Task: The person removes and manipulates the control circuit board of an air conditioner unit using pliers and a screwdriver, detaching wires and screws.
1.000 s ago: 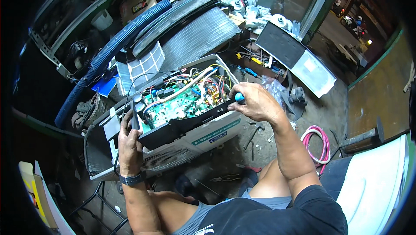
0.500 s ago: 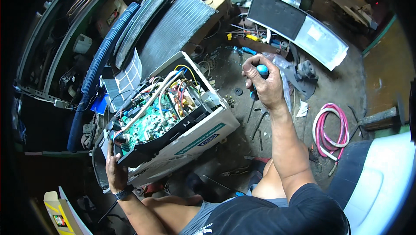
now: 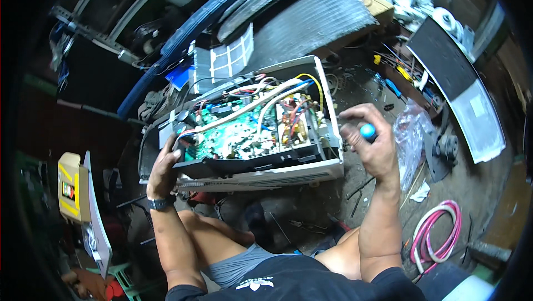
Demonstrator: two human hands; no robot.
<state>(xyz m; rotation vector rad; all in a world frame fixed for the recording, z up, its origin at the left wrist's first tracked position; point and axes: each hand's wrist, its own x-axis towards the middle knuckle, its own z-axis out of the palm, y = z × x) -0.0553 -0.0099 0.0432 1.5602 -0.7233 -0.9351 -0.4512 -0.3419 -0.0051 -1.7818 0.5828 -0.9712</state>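
A white metal unit (image 3: 266, 180), its top off, lies before me with a green circuit board (image 3: 219, 137) and bundled wires exposed. The board sits in a black tray (image 3: 233, 169). My left hand (image 3: 162, 170) grips the tray's near left corner, thumb and fingers at its edge. Beyond the unit's right end, my right hand (image 3: 375, 143) is closed round a screwdriver (image 3: 368, 130). Only the blue butt of its handle shows; the shaft is hidden by the hand.
Coiled pink and white hoses (image 3: 436, 234) lie on the floor at right, below a clear plastic bag (image 3: 411, 129) and a motor-like part (image 3: 447, 146). Finned panels (image 3: 311, 29) stand behind the unit. A yellow box (image 3: 72, 187) is at left.
The view has swung left, so the scene sits further right and the unit looks more level. My right hand has come closer to the unit's right end with the screwdriver; my left stays at the corner.
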